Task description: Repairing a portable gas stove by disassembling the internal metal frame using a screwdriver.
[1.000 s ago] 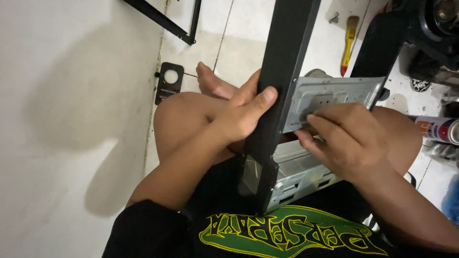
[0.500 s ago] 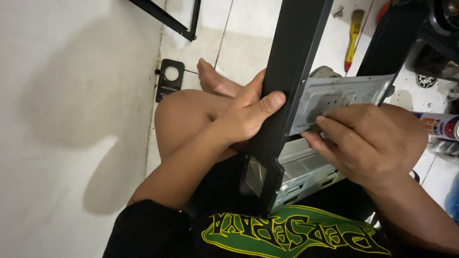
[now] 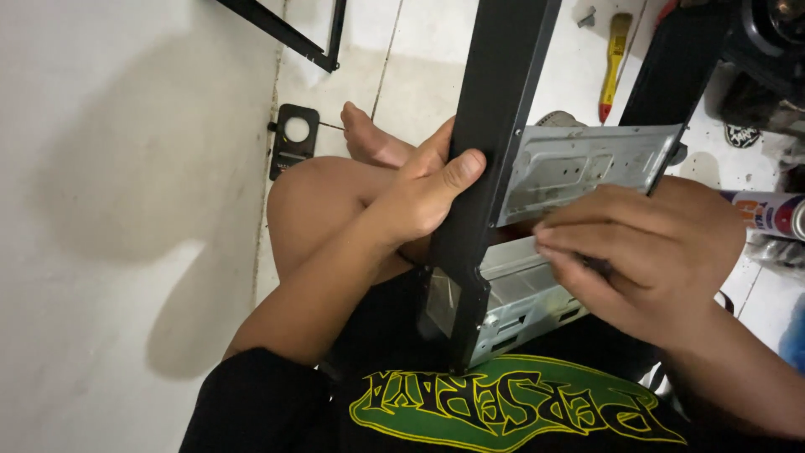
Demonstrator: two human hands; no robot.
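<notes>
My left hand (image 3: 428,197) is closed around the edge of the tall black metal computer case frame (image 3: 495,151), thumb pressed flat on its face and the fingers wrapped behind where I cannot see them. My right hand (image 3: 650,260) is curled over the silver sheet-metal drive cage (image 3: 579,168) that sits inside the frame, fingertips pinching at its lower edge; whatever small part may be under them is hidden, so I cannot tell if I am holding anything besides the cage itself. Since a second ago my right hand has slid a little to the right and lower along the cage, so more of the perforated silver plate now shows above my knuckles, while my left hand has kept the same grip on the frame; I judge that I am feeling my way along the cage while bracing the case. The case rests upright on my lap, against my bent bare knee (image 3: 319,201), with its lower end near my black shirt with the green and yellow print (image 3: 503,407). The cage is the only holder here and its bays look empty as far as I can see. Beyond, on the white tiled floor (image 3: 419,75), lie a small black bracket with a round hole (image 3: 293,138), a yellow-handled tool (image 3: 616,59) and, at the right, a spray can (image 3: 767,214).
</notes>
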